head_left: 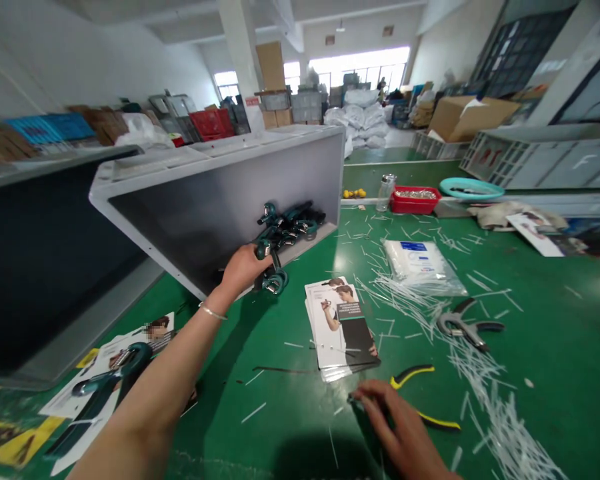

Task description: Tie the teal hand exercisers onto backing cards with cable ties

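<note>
My left hand reaches to the edge of a tilted grey crate and grips a dark green hand grip tool. More such tools are piled inside the crate. My right hand is low over the green table, fingers curled round something small and dark at the fingertips, too small to name. Beside it lie yellow-and-black handled pliers, partly hidden by the hand. A stack of printed cards lies just beyond my right hand.
White plastic ties are strewn over the table at right, around grey pliers and a bag of ties. A red tray and glass jar stand behind. At lower left, tools lie on cards.
</note>
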A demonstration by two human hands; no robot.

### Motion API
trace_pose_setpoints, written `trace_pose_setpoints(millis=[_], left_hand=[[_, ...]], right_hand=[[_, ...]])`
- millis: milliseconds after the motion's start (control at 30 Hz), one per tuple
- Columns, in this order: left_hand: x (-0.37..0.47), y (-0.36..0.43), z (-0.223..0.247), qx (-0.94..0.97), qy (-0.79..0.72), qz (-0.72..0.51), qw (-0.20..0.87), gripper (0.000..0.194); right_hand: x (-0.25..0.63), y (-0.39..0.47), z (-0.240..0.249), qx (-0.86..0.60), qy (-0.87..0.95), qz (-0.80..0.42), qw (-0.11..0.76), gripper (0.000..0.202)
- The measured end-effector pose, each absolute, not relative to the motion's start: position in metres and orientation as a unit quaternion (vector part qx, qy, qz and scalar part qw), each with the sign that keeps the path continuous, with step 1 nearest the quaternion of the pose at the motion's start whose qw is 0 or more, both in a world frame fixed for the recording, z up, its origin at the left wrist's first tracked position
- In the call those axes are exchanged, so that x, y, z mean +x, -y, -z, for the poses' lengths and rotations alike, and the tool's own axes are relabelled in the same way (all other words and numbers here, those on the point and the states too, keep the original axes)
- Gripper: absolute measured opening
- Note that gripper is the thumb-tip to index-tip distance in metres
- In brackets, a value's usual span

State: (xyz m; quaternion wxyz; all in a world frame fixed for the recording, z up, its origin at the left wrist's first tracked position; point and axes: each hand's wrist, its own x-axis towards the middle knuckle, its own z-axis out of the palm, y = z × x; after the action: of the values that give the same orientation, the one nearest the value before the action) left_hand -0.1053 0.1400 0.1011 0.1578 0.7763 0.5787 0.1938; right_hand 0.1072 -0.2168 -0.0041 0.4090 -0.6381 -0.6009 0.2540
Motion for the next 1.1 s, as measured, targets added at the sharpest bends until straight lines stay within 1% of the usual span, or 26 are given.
trace_pose_setpoints(millis=[33, 100, 167, 200, 267, 333, 400, 467, 567, 633, 733, 800, 867, 933, 1000, 1033, 1100], left_hand=[[-0.104, -0.124, -0.11, 0.78, -0.531, -0.248, 0.217, 0.043], [-0.094, -0.088, -0.12, 0.754, -0.42, -0.293, 0.412, 0.045], [-0.079, -0.054, -0.117, 0.675, -0.323, -0.263, 0.609, 0.045], [-0.07, -0.04, -0.111, 0.634, -0.291, -0.244, 0.673, 0.043], [-0.053, -0.021, -0.097, 0.565, -0.25, -0.212, 0.757, 0.039], [-0.04, -0.017, -0.082, 0.521, -0.239, -0.206, 0.793, 0.036], [-0.033, -0.023, -0.071, 0.511, -0.261, -0.209, 0.792, 0.037], [-0.031, -0.034, -0.062, 0.528, -0.292, -0.207, 0.77, 0.039], [-0.035, -0.048, -0.045, 0.6, -0.295, -0.194, 0.718, 0.034], [-0.04, -0.052, -0.03, 0.671, -0.298, -0.203, 0.647, 0.029], [-0.047, -0.048, -0.005, 0.771, -0.323, -0.218, 0.503, 0.026], [-0.05, -0.041, 0.009, 0.822, -0.322, -0.207, 0.421, 0.026], [-0.053, -0.034, 0.016, 0.856, -0.31, -0.193, 0.365, 0.027], [-0.054, -0.03, 0.017, 0.878, -0.291, -0.176, 0.338, 0.026], [-0.051, -0.031, 0.013, 0.887, -0.284, -0.172, 0.321, 0.025], [-0.047, -0.032, 0.011, 0.888, -0.288, -0.178, 0.313, 0.024], [-0.038, -0.035, 0.008, 0.88, -0.304, -0.204, 0.302, 0.025]], right_hand=[[0.113, 0.201, -0.011, -0.645, 0.594, -0.231, 0.423, 0.016], [0.126, 0.167, -0.043, -0.653, 0.581, -0.196, 0.445, 0.013], [0.139, 0.132, -0.071, -0.657, 0.593, -0.21, 0.416, 0.02], [0.143, 0.117, -0.082, -0.651, 0.61, -0.234, 0.387, 0.023], [0.151, 0.094, -0.093, -0.626, 0.636, -0.303, 0.334, 0.029], [0.156, 0.081, -0.092, -0.602, 0.63, -0.374, 0.316, 0.032], [0.159, 0.074, -0.081, -0.605, 0.598, -0.413, 0.326, 0.032], [0.162, 0.069, -0.066, -0.632, 0.553, -0.426, 0.338, 0.032], [0.164, 0.063, -0.045, -0.641, 0.499, -0.465, 0.352, 0.033], [0.165, 0.059, -0.034, -0.623, 0.488, -0.5, 0.351, 0.032], [0.165, 0.058, -0.023, -0.626, 0.509, -0.505, 0.307, 0.026], [0.164, 0.062, -0.02, -0.658, 0.547, -0.451, 0.252, 0.021], [0.163, 0.069, -0.021, -0.699, 0.595, -0.346, 0.192, 0.017], [0.161, 0.08, -0.024, -0.73, 0.629, -0.227, 0.142, 0.015], [0.159, 0.091, -0.027, -0.731, 0.655, -0.143, 0.127, 0.017], [0.157, 0.095, -0.027, -0.718, 0.672, -0.125, 0.132, 0.02], [0.155, 0.1, -0.023, -0.672, 0.712, -0.126, 0.158, 0.027]])
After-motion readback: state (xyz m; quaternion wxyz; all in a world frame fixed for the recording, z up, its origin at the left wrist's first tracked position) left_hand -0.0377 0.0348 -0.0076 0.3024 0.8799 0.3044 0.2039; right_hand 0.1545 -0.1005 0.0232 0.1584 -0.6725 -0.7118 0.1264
